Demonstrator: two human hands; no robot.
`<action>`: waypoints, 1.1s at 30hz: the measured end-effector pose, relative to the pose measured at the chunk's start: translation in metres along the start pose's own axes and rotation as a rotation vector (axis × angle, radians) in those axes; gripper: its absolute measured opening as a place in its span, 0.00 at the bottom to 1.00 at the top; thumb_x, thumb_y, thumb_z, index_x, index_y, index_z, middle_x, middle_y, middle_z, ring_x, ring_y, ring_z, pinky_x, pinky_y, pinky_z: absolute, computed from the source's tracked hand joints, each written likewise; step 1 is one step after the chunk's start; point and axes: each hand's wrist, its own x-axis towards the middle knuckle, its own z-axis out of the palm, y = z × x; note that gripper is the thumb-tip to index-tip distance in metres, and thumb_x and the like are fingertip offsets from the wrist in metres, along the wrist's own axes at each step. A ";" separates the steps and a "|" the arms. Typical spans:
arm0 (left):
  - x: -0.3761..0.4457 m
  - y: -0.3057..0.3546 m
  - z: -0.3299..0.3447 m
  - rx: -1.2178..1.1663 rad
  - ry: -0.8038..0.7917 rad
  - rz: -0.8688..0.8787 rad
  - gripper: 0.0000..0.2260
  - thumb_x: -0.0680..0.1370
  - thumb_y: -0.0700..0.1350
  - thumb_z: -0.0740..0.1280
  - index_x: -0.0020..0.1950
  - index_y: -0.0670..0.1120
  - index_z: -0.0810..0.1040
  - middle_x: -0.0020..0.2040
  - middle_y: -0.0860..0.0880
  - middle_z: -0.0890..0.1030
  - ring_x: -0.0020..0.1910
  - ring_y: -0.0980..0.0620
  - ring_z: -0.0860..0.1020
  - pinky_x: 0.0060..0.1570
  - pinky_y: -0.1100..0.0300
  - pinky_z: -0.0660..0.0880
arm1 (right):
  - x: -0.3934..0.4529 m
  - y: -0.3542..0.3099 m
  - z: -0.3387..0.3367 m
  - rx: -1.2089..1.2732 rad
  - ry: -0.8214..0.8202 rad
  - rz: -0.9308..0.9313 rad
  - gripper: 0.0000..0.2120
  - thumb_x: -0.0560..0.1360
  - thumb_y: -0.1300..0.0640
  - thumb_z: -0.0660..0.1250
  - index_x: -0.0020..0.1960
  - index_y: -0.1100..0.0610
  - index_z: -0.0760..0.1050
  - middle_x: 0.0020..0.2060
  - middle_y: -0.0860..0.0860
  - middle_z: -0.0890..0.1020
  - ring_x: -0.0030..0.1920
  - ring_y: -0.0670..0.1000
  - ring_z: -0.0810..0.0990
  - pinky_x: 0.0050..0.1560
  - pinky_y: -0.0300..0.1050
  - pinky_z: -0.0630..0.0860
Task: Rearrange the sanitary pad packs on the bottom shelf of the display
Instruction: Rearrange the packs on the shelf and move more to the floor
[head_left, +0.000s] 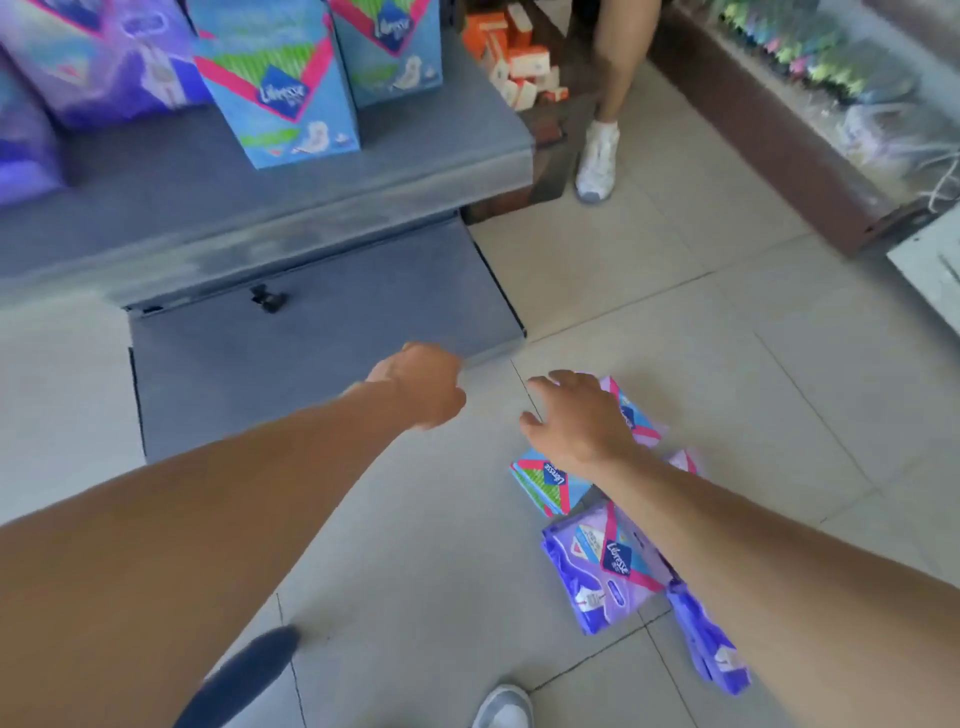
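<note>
Packs on the floor: Several Libresse sanitary pad packs lie loose on the tiled floor (727, 364) at lower right: a pink-and-blue pack (636, 415), a blue-and-green pack (540, 486), a purple pack (597, 566) and a second purple pack (709, 644) at the near end of the scatter.

Packs on display: Two tall blue packs (280, 88) stand upright on the grey bottom shelf (363, 176), with purple packs (104, 57) beside them to the left.

Right hand: The right hand (576, 421) reaches out over the floor pile, fingers spread and relaxed, gripping nothing. The pink-and-blue pack lies just beyond and under its knuckles; whether skin meets wrapper cannot be told from this angle.

Left hand: The left hand (421, 384) hangs in front of the grey base panel (322, 332), fingers curled under and out of sight; it appears to hold nothing.

Step in hand: Collection, by the look of it, with the fallen packs yet to go back on the shelf.

Next move: Likely a drop of the right hand onto the nearest pack, a grip across its edges, then a lift up and left to the shelf.

Surroundings: Another person's leg and white shoe (597, 161) stand beyond the shelf corner, near stacked orange boxes (519, 57).
</note>
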 end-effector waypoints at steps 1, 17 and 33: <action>-0.015 -0.016 -0.019 -0.013 0.021 -0.018 0.21 0.78 0.49 0.58 0.71 0.52 0.69 0.69 0.48 0.71 0.68 0.45 0.69 0.62 0.48 0.73 | 0.001 -0.019 -0.017 -0.013 -0.001 -0.035 0.23 0.77 0.47 0.59 0.70 0.52 0.69 0.67 0.53 0.73 0.68 0.58 0.68 0.64 0.51 0.70; -0.230 -0.222 -0.181 -0.262 0.391 -0.382 0.22 0.76 0.51 0.63 0.71 0.51 0.68 0.65 0.45 0.73 0.64 0.43 0.73 0.60 0.48 0.74 | -0.025 -0.280 -0.190 0.166 0.131 -0.253 0.26 0.77 0.47 0.62 0.72 0.55 0.67 0.66 0.54 0.74 0.66 0.57 0.72 0.62 0.49 0.70; -0.106 -0.219 -0.202 -0.498 0.425 -0.230 0.44 0.70 0.56 0.73 0.78 0.51 0.50 0.73 0.45 0.63 0.68 0.42 0.68 0.63 0.48 0.71 | 0.101 -0.246 -0.199 0.553 0.202 0.079 0.40 0.71 0.45 0.73 0.74 0.58 0.57 0.71 0.56 0.69 0.69 0.58 0.71 0.63 0.50 0.68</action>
